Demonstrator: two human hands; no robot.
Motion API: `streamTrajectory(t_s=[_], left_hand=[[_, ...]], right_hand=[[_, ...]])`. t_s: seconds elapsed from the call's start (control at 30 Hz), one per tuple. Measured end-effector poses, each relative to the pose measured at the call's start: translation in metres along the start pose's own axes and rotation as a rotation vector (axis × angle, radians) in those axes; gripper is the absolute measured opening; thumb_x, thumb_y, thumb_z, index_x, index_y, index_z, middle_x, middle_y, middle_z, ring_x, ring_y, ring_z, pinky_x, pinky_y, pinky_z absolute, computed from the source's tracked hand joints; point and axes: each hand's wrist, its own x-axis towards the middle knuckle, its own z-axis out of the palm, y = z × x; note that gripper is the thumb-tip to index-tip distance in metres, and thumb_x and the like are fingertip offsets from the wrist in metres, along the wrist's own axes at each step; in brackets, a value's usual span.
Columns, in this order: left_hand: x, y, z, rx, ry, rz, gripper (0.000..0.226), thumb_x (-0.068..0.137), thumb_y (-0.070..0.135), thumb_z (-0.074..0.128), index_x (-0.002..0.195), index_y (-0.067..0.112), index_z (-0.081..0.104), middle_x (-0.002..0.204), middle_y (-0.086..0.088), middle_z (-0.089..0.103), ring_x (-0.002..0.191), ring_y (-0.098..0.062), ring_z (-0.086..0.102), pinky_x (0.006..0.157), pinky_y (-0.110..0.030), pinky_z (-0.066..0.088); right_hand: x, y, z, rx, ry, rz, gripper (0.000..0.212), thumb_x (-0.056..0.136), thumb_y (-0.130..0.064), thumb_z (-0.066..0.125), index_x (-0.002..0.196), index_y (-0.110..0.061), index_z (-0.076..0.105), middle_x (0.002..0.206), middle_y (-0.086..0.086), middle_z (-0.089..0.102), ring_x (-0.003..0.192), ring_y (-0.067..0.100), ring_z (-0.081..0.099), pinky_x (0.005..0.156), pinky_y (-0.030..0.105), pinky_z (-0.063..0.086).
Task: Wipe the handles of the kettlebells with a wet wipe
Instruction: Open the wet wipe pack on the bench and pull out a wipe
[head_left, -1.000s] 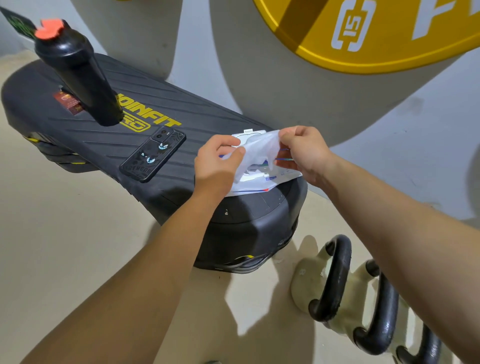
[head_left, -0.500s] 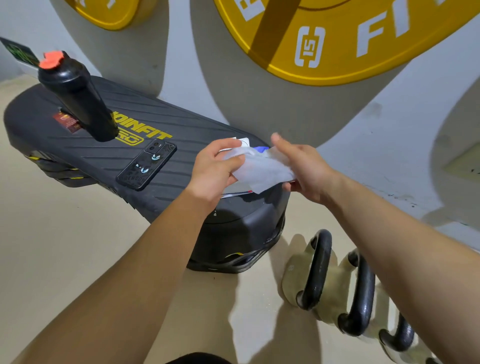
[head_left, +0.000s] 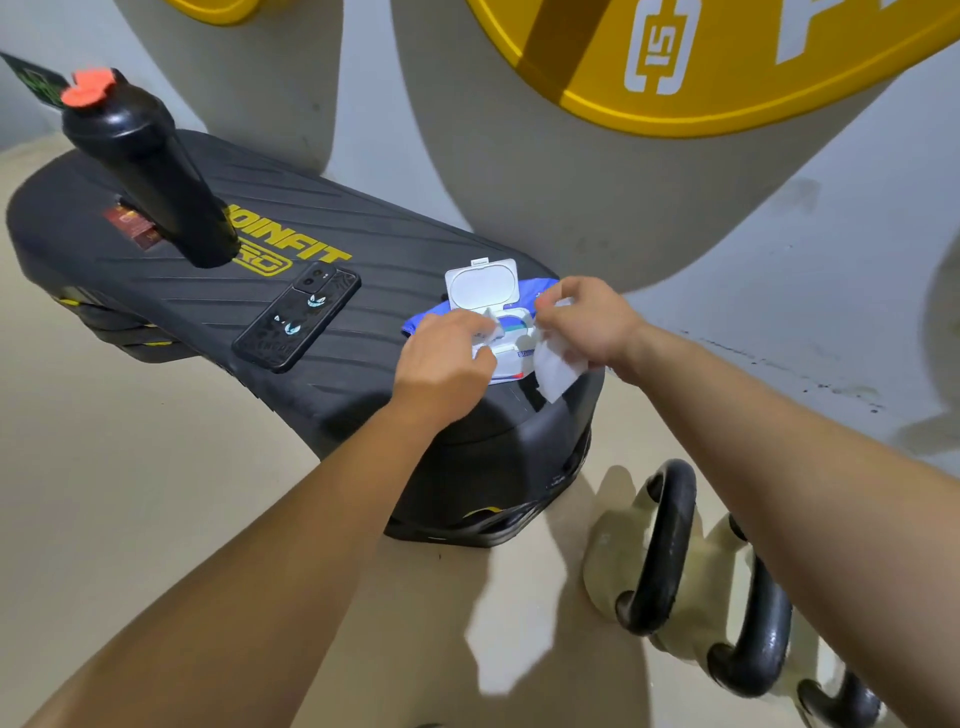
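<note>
The right hand (head_left: 587, 325) pinches a loose wet wipe (head_left: 558, 371), which hangs over the edge of the black worktop (head_left: 363, 374) just beside the wipe pack (head_left: 511, 356), whose lid (head_left: 483, 286) stands open. The left hand (head_left: 447, 364) sits on the pack with fingers bent at its opening; blur hides whether it pinches the next sheet or only presses it. Better to tuck that sheet in and snap the lid down so the pack keeps moist, then spread the wipe flat before carrying it to the kettlebells (head_left: 608, 571) on the floor at lower right, whose black handles (head_left: 675, 519) seem untouched so far
</note>
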Motion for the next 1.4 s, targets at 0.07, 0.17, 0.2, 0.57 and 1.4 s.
streamTrajectory(t_s=[0.07,0.17,0.2,0.57,1.4], left_hand=[[0.006,-0.001,0.010,0.013,-0.009,0.036,0.039,0.089,0.017,0.051,0.126,0.024,0.064,0.131,0.004,0.062,0.122,-0.022,0.048,0.101,-0.038,0.041],[0.010,-0.011,0.023,0.200,-0.017,0.132,0.037,0.089,0.016,0.047,0.120,0.025,0.066,0.126,0.004,0.065,0.114,-0.024,0.051,0.093,-0.036,0.038],[0.009,-0.015,0.026,0.267,0.015,0.200,0.037,0.088,0.016,0.046,0.116,0.023,0.069,0.122,0.004,0.067,0.109,-0.027,0.054,0.091,-0.038,0.040],[0.034,-0.016,-0.005,-0.392,0.310,-0.115,0.031,0.085,0.008,0.053,0.112,0.015,0.066,0.112,0.000,0.060,0.089,-0.016,0.061,0.082,-0.024,0.047],[-0.002,0.009,0.011,0.522,-0.186,0.163,0.036,0.097,0.032,0.040,0.128,0.028,0.057,0.137,-0.003,0.043,0.123,-0.025,0.041,0.086,-0.037,0.042]], right_hand=[[0.010,0.000,0.006,-0.163,-0.026,-0.001,0.021,0.091,-0.011,0.050,0.099,-0.005,0.068,0.081,0.006,0.059,0.063,0.023,0.049,0.047,0.023,0.041],[0.020,0.006,0.009,-0.352,-0.011,-0.039,0.032,0.090,-0.012,0.047,0.113,-0.008,0.069,0.086,0.002,0.059,0.075,0.024,0.051,0.062,0.030,0.049],[0.020,0.007,0.009,-0.380,-0.006,-0.080,0.033,0.091,-0.013,0.049,0.116,-0.016,0.069,0.083,-0.003,0.058,0.079,0.023,0.053,0.069,0.031,0.048],[0.016,0.031,0.020,-0.903,-0.183,-0.347,0.026,0.097,-0.027,0.044,0.119,-0.024,0.057,0.119,0.010,0.065,0.095,0.031,0.052,0.073,0.034,0.044],[-0.044,0.056,-0.013,0.129,0.086,0.101,0.015,0.091,-0.014,0.058,0.081,-0.022,0.066,0.082,-0.002,0.065,0.075,0.019,0.058,0.065,0.028,0.048]])
